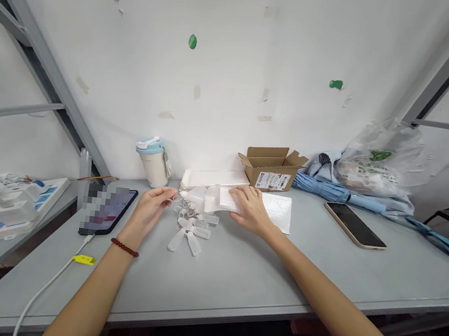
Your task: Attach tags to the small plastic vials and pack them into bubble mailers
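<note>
My right hand (252, 210) lies over a white bubble mailer (279, 211), its fingers curled onto the upper side. The mailer's translucent flap end (213, 198) points left toward a bunch of translucent plastic tags (194, 241) with thin white loops. Some of the tags are fanned out on the table and others are bunched under the flap. At the left edge of that bunch, my left hand (156, 203) pinches thumb and fingertips together. Whatever sits in the pinch is too small to make out. A red beaded bracelet circles the left wrist.
Behind the hands are more white mailers (215, 179) and an open cardboard box (272, 169). A blue-lidded cup (154, 161) stands back left. Phones lie left (114, 208) and right (355, 225); a white cable (48, 282) runs frontward. A folded blue umbrella (325, 188) and plastic bag (382, 161) sit right.
</note>
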{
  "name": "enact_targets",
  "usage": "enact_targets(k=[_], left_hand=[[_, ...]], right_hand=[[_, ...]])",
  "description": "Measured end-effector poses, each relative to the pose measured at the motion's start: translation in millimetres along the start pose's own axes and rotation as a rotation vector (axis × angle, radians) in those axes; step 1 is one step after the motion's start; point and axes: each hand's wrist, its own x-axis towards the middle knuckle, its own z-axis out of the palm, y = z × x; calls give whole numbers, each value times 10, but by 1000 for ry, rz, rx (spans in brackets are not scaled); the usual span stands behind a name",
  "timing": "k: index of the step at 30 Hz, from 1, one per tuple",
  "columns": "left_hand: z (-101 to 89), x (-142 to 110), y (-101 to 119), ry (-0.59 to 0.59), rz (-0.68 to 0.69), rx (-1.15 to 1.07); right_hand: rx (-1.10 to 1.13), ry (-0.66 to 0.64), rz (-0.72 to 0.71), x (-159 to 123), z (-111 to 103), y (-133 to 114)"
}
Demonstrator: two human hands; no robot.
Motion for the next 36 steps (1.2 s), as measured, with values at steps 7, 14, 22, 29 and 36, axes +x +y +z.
enact_targets(k=[7,14,22,29,36], left_hand=[[289,-109,-121,-74,36,34],[242,-94,-68,-84,167,275],[56,22,-209,-119,339,816],[102,18,-324,-168,328,797],[75,6,-130,-163,264,639]], right_hand=[[51,-3,-4,0,16,-57],[74,19,14,1,15,-48],[66,106,116,14,16,88],[92,135,129,11,59,156],[2,100,106,7,26,204]])
